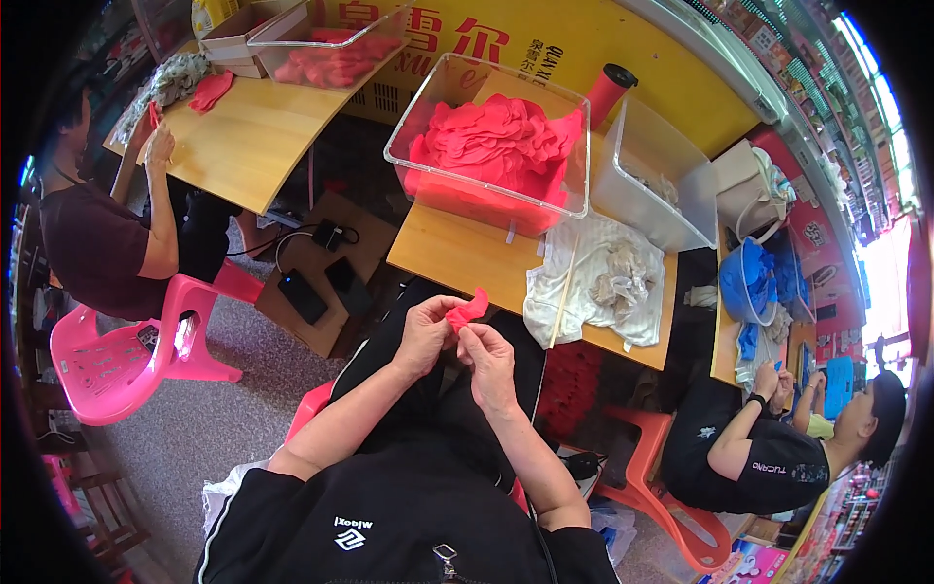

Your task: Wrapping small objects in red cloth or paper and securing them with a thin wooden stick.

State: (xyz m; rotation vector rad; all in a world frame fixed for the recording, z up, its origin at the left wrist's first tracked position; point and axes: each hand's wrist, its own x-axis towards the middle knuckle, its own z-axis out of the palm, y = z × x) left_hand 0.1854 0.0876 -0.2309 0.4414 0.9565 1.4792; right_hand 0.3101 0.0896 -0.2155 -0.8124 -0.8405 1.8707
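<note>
Above my lap, a small, soft red piece (469, 310), thin and crumpled like cloth or rubber, is pinched between my two hands. My left hand (424, 336) grips it from the left side with curled fingers. Closed on its lower right edge are the thumb and fingers of my right hand (489, 366). One end of the piece sticks up above my fingertips; the rest is partly hidden by them. Beyond my hands, a heap of similar red pieces (501, 146) fills a clear plastic bin (581, 200) on the wooden table (448, 248).
A second clear bin (662, 209) stands right of the full one, behind a white cloth (574, 282) with crumpled pale scraps (626, 277). A red cylinder (609, 92) rises behind. Co-workers sit left and right, near a pink chair (117, 365) and an orange-red stool (647, 477).
</note>
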